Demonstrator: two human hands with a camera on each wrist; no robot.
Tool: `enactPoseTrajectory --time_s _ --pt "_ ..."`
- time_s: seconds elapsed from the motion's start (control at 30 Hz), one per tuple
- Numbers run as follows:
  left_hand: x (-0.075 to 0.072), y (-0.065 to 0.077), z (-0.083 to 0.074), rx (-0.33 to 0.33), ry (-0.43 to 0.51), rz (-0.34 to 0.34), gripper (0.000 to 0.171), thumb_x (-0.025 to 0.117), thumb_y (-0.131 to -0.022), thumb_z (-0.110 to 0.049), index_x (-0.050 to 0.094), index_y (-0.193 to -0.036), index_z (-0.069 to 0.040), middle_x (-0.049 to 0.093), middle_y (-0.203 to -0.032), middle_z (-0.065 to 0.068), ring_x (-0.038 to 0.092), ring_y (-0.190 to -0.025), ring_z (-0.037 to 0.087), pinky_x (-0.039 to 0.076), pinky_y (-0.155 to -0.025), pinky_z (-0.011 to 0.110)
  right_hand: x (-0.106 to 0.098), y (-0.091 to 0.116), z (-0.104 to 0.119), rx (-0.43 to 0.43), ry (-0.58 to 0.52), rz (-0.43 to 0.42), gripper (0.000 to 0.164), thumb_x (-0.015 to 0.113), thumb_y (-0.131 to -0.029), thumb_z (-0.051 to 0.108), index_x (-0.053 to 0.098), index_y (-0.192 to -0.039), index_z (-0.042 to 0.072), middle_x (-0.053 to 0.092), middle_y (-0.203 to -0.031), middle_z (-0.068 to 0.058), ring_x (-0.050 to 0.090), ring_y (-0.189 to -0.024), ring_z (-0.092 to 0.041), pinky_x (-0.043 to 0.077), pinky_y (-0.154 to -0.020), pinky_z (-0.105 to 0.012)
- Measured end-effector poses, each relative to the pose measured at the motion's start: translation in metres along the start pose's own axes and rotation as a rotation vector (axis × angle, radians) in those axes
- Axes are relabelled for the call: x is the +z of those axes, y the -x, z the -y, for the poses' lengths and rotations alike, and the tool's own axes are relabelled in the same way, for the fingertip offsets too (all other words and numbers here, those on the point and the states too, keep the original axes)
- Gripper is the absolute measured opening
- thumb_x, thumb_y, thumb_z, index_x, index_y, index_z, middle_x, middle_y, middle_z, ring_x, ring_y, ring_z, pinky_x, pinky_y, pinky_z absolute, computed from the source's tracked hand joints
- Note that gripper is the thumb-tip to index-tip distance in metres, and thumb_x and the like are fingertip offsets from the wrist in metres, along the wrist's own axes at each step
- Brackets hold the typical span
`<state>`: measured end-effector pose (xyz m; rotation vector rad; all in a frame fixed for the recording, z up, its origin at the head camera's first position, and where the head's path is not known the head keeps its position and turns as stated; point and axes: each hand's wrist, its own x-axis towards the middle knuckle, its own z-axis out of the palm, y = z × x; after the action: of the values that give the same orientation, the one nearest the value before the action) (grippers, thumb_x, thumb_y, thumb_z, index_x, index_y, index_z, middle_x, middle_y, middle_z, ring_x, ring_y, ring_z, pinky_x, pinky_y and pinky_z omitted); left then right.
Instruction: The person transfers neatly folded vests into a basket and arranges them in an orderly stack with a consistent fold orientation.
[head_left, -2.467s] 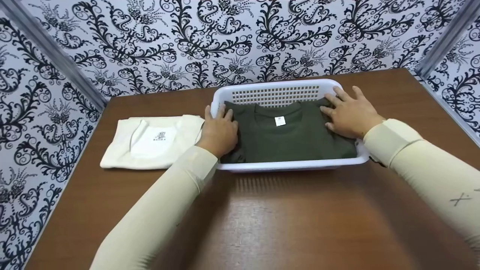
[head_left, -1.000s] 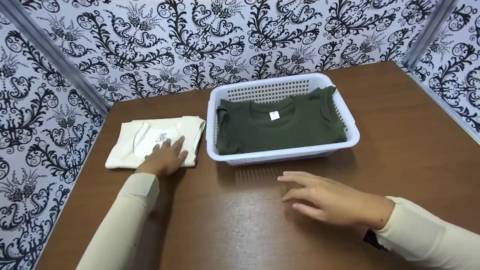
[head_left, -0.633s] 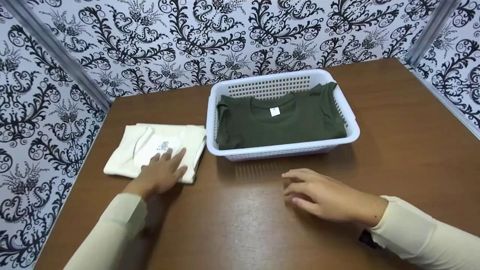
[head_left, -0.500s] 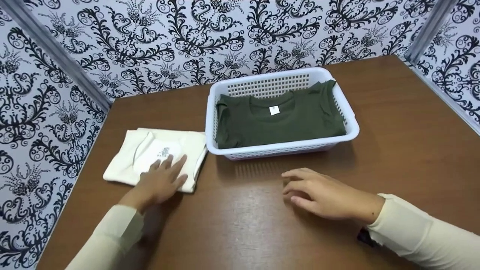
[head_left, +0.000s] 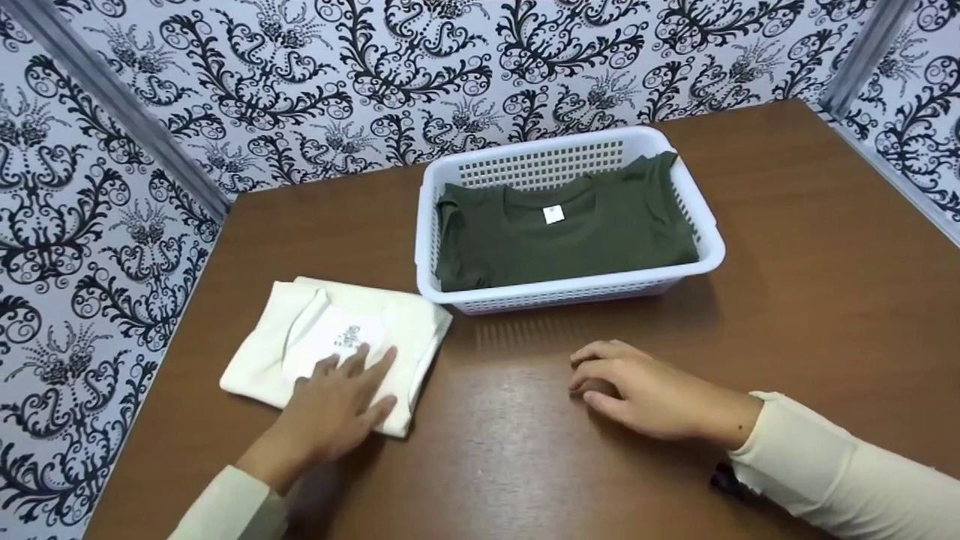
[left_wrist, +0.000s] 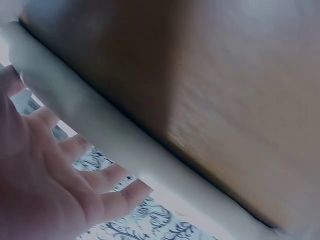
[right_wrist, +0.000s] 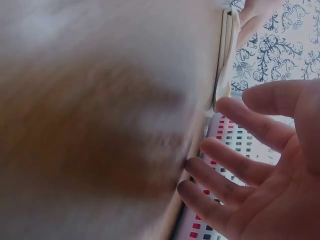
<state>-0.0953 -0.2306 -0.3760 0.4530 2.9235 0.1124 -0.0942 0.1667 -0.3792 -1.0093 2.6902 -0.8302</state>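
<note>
A folded cream T-shirt (head_left: 409,322) with a dark print inside its neckline lies aslant on the table, left of the basket. My left hand (head_left: 334,412) rests on its near part, fingers spread flat. In the left wrist view, the fingertips of the left hand (left_wrist: 65,180) meet the folded edge of the cream T-shirt (left_wrist: 110,122). The right hand (head_left: 652,394) hovers low over the table in front of the basket, loosely curled and holding nothing. A folded dark green T-shirt (head_left: 570,247) with a white neck tag lies in the white plastic basket (head_left: 585,286).
The basket stands at the back middle of the brown wooden table (head_left: 810,262), its front left corner right at the cream T-shirt's far right corner. Patterned panels (head_left: 480,75) enclose the table at the back and on both sides.
Both hands have left the green T-shirt in the basket. My left hand has moved onto the cream T-shirt and slid it nearer and rightward, turning it slightly. The right hand moved to the front and stays there.
</note>
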Motion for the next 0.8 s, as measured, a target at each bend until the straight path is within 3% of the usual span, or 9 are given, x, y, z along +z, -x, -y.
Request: enactPoseTrajectory --time_s 0.27,0.6,0.8 --pt "0.004 0.023 -0.046 0.116 -0.126 -0.065 0.064 0.057 -0.095 -0.053 0.044 -0.151 -0.025 0.056 -0.143 0.019 0.059 -0.108 0.051 0.051 -0.079 0.061 0.010 -0.007 0.004 0.002 -0.018 -0.037 0.016 0.061 -0.095 0.013 0.073 -0.102 0.020 0.064 -0.125 -0.004 0.057 -0.118 -0.026 0.046 -0.100 -0.048" --pt "0.020 0.039 -0.106 0.258 -0.311 -0.108 0.069 0.052 -0.092 -0.065 0.045 -0.150 -0.026 0.060 -0.137 0.013 0.062 -0.096 0.041 0.053 -0.067 0.050 0.012 -0.009 0.004 0.019 -0.006 -0.081 0.015 0.064 -0.094 0.015 0.073 -0.104 0.018 0.066 -0.115 0.000 0.059 -0.111 -0.021 0.047 -0.098 -0.045" --pt "0.025 0.032 -0.154 0.298 -0.456 -0.108 0.074 0.048 -0.088 -0.075 0.045 -0.148 -0.031 0.060 -0.135 0.008 0.063 -0.097 0.038 0.051 -0.073 0.049 0.006 -0.008 -0.001 0.150 -0.115 -0.127 0.009 0.066 -0.095 0.021 0.071 -0.101 0.018 0.067 -0.085 0.012 0.061 -0.078 -0.004 0.052 -0.073 -0.026"
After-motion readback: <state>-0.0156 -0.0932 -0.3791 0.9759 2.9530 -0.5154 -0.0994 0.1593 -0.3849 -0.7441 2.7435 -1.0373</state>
